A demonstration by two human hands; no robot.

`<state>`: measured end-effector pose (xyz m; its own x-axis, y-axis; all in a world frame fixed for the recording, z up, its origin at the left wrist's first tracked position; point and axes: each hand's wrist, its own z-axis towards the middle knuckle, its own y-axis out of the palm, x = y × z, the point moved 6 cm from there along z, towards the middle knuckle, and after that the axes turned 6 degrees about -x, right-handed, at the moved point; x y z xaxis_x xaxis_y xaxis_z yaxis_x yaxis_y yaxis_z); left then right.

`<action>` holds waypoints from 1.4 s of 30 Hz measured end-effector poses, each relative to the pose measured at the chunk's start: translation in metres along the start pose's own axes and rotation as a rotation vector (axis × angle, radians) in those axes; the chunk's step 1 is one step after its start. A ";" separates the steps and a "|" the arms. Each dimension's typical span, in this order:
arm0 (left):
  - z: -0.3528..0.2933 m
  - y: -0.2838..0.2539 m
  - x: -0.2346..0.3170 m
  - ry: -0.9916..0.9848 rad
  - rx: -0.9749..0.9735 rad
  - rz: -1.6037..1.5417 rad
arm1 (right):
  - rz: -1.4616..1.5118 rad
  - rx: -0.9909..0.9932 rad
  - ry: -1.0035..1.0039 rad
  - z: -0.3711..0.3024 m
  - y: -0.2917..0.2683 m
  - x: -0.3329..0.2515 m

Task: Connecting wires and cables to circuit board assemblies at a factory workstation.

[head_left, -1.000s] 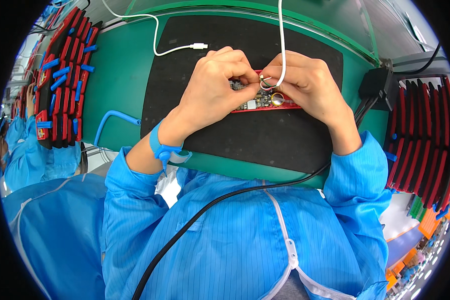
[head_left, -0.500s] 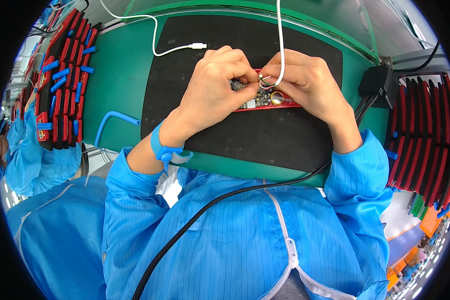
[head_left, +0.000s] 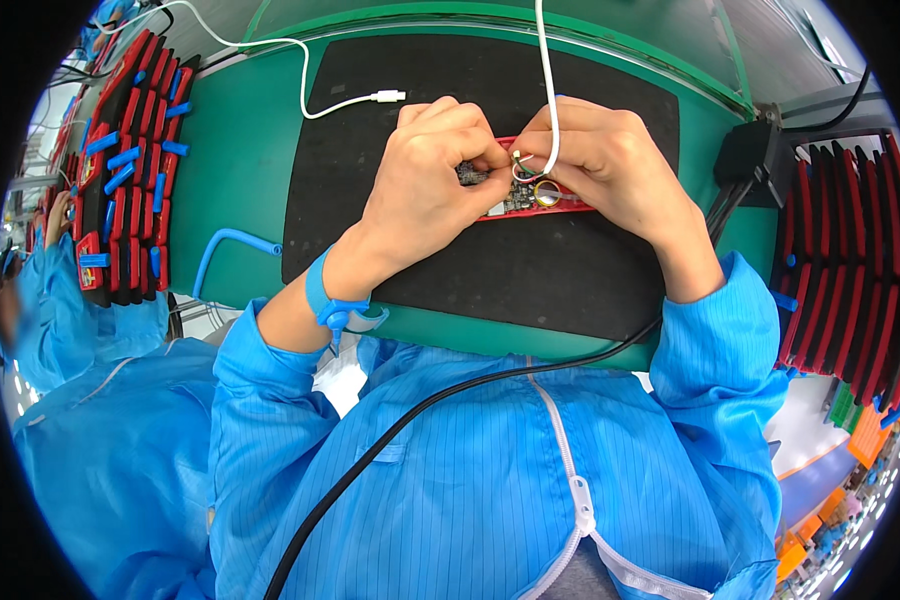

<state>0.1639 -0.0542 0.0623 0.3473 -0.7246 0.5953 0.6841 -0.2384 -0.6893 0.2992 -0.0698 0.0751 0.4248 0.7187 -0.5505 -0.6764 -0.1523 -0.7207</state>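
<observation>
Circuit board [head_left: 520, 202] in a red case [head_left: 574, 207] between two hands

The left hand [head_left: 435, 185] is curled, thumb and fingertips close together by thin wires [head_left: 519, 168]; whether it grips them, I cannot tell. Centre: the narrow board, crowded with small parts and a shiny round disc [head_left: 547, 193], lies on a black mat [head_left: 420, 270], below and between both hands' fingertips. A white cable [head_left: 547, 80] ends in the wires. The right hand [head_left: 615, 165] bends inward behind the cable, its grip hidden.
</observation>
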 end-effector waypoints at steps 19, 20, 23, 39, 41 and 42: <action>0.005 -0.038 -0.017 -0.045 -0.080 0.146 | -0.038 -0.026 -0.013 0.004 0.000 -0.001; 0.005 -0.047 -0.022 -0.073 -0.075 0.225 | -0.036 -0.025 -0.012 0.003 0.000 0.000; -0.001 -0.059 -0.038 -0.112 -0.101 0.437 | -0.034 -0.052 0.003 0.001 0.002 0.004; -0.032 -0.053 -0.037 -0.112 -0.131 0.307 | 0.004 -0.104 0.046 0.003 0.000 -0.001; -0.041 -0.042 -0.026 -0.088 -0.162 0.231 | -0.007 -0.105 0.052 0.004 0.000 -0.005; -0.045 -0.039 -0.023 -0.090 -0.174 0.264 | 0.001 -0.103 0.068 0.005 0.000 -0.005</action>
<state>0.0999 -0.0577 0.0572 0.5589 -0.7177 0.4155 0.4457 -0.1625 -0.8803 0.2946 -0.0698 0.0800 0.4662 0.6716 -0.5759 -0.6129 -0.2242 -0.7577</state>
